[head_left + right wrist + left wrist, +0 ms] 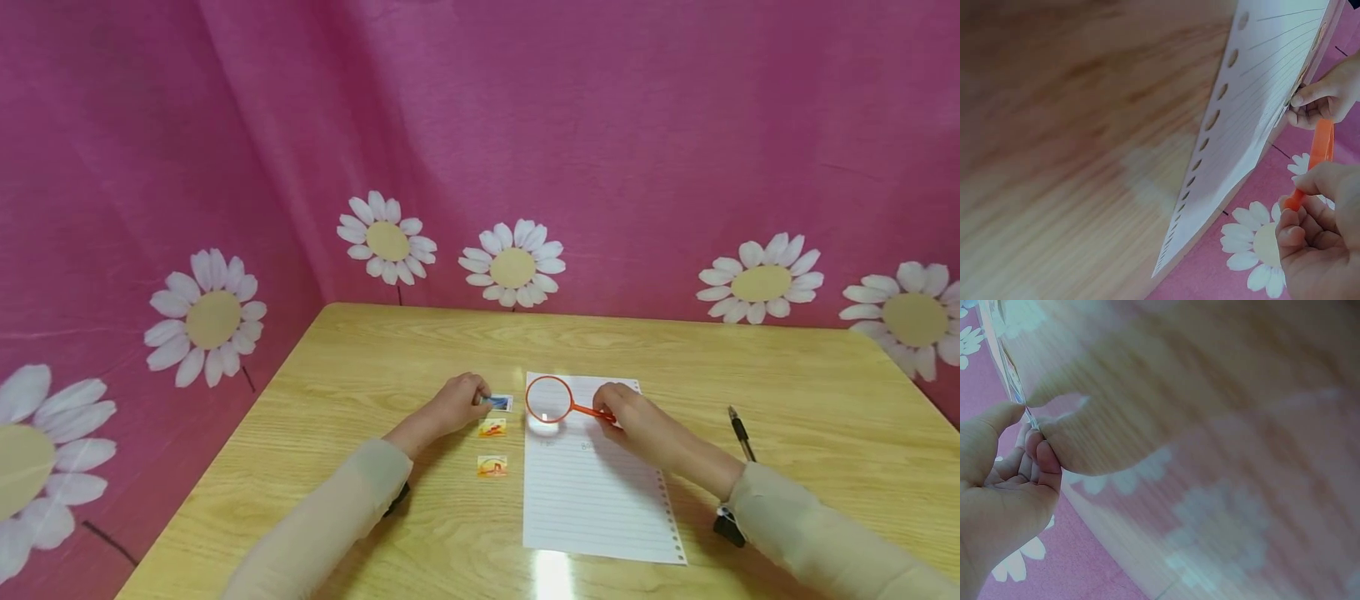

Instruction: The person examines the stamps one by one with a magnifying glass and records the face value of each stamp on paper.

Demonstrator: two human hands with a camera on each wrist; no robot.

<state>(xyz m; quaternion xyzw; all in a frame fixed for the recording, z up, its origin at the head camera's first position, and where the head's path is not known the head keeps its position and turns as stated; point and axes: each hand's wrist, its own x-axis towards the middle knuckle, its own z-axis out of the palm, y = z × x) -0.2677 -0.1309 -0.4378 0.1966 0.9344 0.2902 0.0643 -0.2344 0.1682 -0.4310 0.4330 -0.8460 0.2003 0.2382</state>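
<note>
My left hand (459, 402) pinches the left end of a small blue stamp (501, 403) with a white border. In the left wrist view, its thumb and fingertips meet low at the tabletop. Two orange-and-yellow stamps, one (492, 428) just nearer and another (492, 467) below it, lie in a column with the blue one. My right hand (628, 417) grips the orange handle of a magnifying glass (549, 400). Its round lens is over the upper left of a lined sheet (592, 517), to the right of the blue stamp. Faint handwriting shows on the sheet below the lens.
A black pen (739, 429) lies right of the sheet, near my right forearm. The wooden table (390, 350) ends at the back against a pink cloth (600, 150) with daisies, which also hangs along the left side. The sheet's right edge has punched holes.
</note>
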